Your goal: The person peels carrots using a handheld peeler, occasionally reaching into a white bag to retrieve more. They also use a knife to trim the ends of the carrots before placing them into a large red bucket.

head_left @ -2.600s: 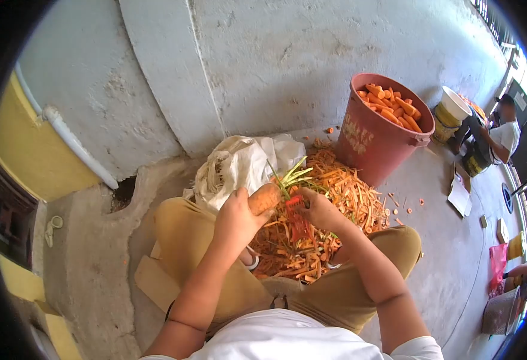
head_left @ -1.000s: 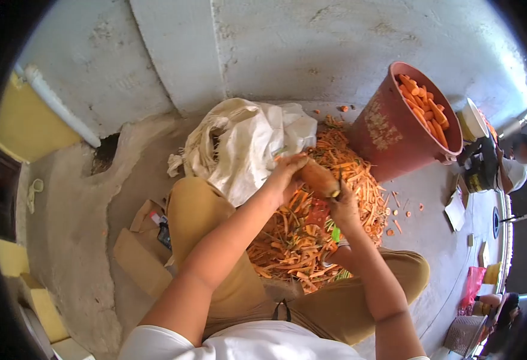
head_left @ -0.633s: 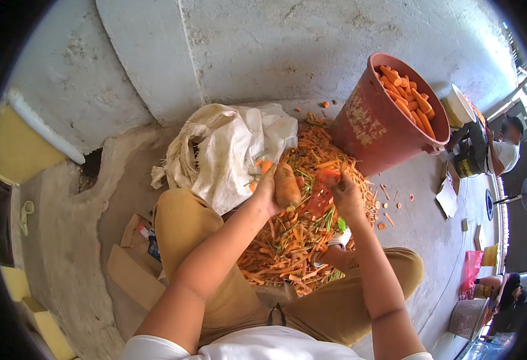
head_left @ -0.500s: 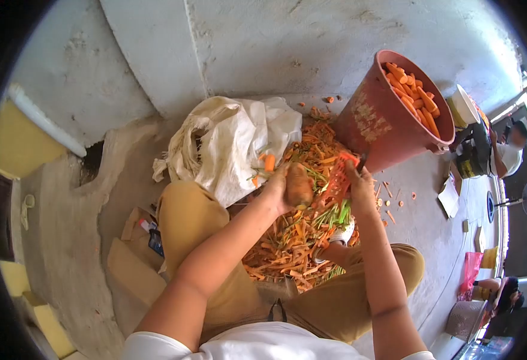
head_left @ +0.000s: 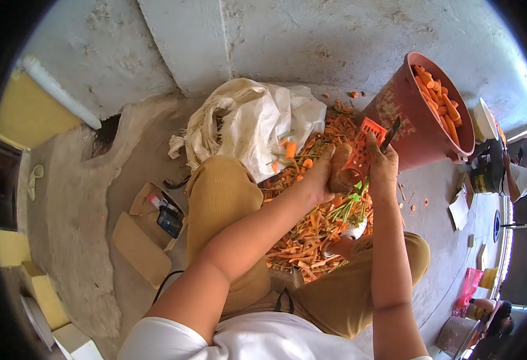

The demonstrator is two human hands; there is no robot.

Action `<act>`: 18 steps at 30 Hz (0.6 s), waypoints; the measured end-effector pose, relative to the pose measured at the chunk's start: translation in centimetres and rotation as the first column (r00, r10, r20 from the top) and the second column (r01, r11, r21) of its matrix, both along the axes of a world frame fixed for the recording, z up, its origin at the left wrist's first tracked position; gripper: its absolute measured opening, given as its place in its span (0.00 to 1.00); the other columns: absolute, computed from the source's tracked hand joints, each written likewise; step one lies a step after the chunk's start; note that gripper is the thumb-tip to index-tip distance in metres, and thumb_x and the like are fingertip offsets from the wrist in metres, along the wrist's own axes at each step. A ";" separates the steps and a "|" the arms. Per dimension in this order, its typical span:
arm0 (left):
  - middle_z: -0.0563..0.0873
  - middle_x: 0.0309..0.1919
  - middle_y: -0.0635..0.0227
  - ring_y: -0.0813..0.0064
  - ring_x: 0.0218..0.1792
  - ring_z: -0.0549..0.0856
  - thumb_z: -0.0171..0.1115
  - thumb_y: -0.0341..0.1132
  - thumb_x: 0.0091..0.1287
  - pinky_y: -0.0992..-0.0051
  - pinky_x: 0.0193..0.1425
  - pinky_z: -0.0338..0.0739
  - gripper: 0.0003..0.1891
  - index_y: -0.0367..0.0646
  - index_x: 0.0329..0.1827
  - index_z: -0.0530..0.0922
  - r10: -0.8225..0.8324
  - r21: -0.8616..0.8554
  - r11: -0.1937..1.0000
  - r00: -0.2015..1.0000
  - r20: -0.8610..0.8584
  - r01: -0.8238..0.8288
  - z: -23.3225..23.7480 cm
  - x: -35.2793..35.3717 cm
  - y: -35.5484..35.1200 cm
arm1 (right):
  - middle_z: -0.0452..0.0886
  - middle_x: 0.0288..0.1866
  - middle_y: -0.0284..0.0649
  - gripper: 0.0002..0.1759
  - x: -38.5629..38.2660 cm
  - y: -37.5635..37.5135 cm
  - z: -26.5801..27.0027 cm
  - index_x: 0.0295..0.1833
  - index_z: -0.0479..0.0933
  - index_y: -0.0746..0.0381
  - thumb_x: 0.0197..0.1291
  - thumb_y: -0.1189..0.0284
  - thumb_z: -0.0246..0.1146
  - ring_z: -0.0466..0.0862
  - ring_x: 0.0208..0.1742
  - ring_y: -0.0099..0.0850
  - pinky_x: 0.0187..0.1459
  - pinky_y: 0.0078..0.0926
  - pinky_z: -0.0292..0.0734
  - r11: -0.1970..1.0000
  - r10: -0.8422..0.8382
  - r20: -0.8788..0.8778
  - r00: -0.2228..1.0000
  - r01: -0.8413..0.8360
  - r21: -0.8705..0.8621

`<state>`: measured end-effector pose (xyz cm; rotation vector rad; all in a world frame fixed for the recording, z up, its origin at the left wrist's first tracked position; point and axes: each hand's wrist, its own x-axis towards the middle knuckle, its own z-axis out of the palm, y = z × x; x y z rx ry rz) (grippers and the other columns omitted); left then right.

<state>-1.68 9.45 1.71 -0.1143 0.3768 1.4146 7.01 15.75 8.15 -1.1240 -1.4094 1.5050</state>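
My left hand (head_left: 320, 175) is closed around a thick, brownish, unpeeled carrot (head_left: 341, 165). In my right hand (head_left: 383, 165) is an orange perforated plastic peeler (head_left: 368, 139), its lower end right against the carrot. A dark knife blade (head_left: 390, 134) also sticks up from the same hand, between its fingers. Beneath both hands spreads a heap of carrot peelings (head_left: 302, 240) mixed with green stalks (head_left: 344, 210). A cut orange carrot piece (head_left: 290, 150) lies by the pile, at the edge of a white woven sack (head_left: 248, 123).
A red bucket (head_left: 389, 114) full of peeled carrots (head_left: 437, 99) stands at the wall, front right. On the left, an open cardboard box (head_left: 140, 249) holds a dark device (head_left: 170, 221). Far right, a person (head_left: 520, 174) is near a pale basin (head_left: 484, 118); a grey basket (head_left: 457, 336) stands lower down.
My two hands have come together, bringing the peeler against the carrot. The dark blade now points up more visibly. The view has shifted, so the surroundings sit somewhat farther right.
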 end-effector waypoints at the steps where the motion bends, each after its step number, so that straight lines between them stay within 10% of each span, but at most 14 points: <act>1: 0.77 0.43 0.67 0.71 0.41 0.78 0.37 0.48 0.67 0.68 0.43 0.76 0.18 0.48 0.50 0.69 -0.032 0.014 0.999 0.999 -0.017 0.033 -0.4 -0.1 0.2 | 0.79 0.33 0.35 0.14 0.0 0.1 0.0 0.40 0.73 0.65 0.54 0.66 0.61 0.76 0.29 0.20 0.31 0.18 0.73 1.000 -0.001 0.020 1.000 0.000 0.012; 6: 0.79 0.36 0.69 0.73 0.30 0.80 0.40 0.56 0.63 0.72 0.29 0.77 0.23 0.48 0.46 0.71 -0.083 -0.025 0.996 0.982 -0.168 0.080 -1.7 -0.4 0.7 | 0.78 0.31 0.34 0.14 0.1 -0.2 0.3 0.39 0.74 0.64 0.52 0.66 0.63 0.75 0.27 0.19 0.30 0.17 0.71 1.000 0.028 0.048 0.998 -0.028 0.007; 18: 0.80 0.33 0.69 0.73 0.30 0.80 0.47 0.50 0.62 0.72 0.32 0.76 0.18 0.46 0.45 0.73 -0.140 0.034 0.989 0.986 -0.095 0.144 0.9 -1.1 -0.9 | 0.77 0.27 0.33 0.11 1.3 0.8 0.9 0.33 0.72 0.65 0.53 0.68 0.62 0.74 0.23 0.18 0.24 0.16 0.70 0.995 -0.089 -0.062 0.994 0.092 0.043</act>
